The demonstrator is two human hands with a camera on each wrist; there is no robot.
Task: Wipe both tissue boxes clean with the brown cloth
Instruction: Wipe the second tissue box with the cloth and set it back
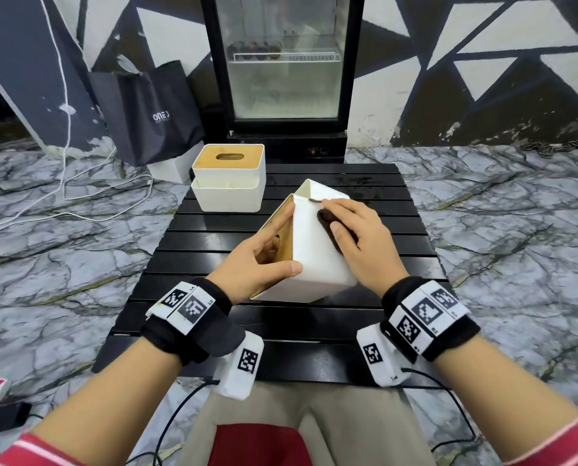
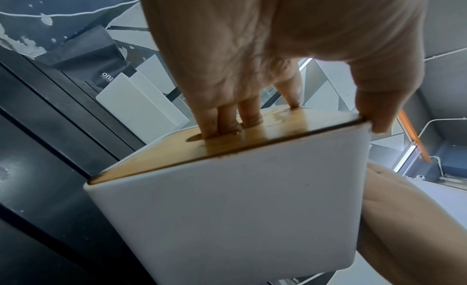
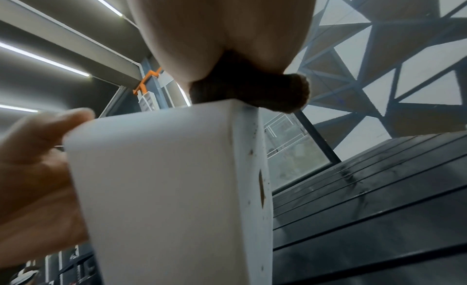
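Note:
A white tissue box [image 1: 311, 250] with a wooden lid stands tilted on one edge at the middle of the black slatted table [image 1: 314, 324]. My left hand [image 1: 274, 250] grips it, with fingers [image 2: 227, 121] hooked into the lid's slot and the thumb on the white side [image 2: 227, 209]. My right hand [image 1: 355, 237] holds the bunched brown cloth [image 1: 326, 218] against the box's upward white face. In the right wrist view the cloth [image 3: 252, 93] sits at the top edge of the box [image 3: 164, 179]. A second tissue box [image 1: 228, 176] stands upright at the table's far left.
A glass-door fridge [image 1: 284, 62] stands behind the table and a black bag [image 1: 149, 109] leans to its left. White cables [image 1: 79, 196] trail over the marble floor at left. The box's side wall shows brown specks [image 3: 261, 187].

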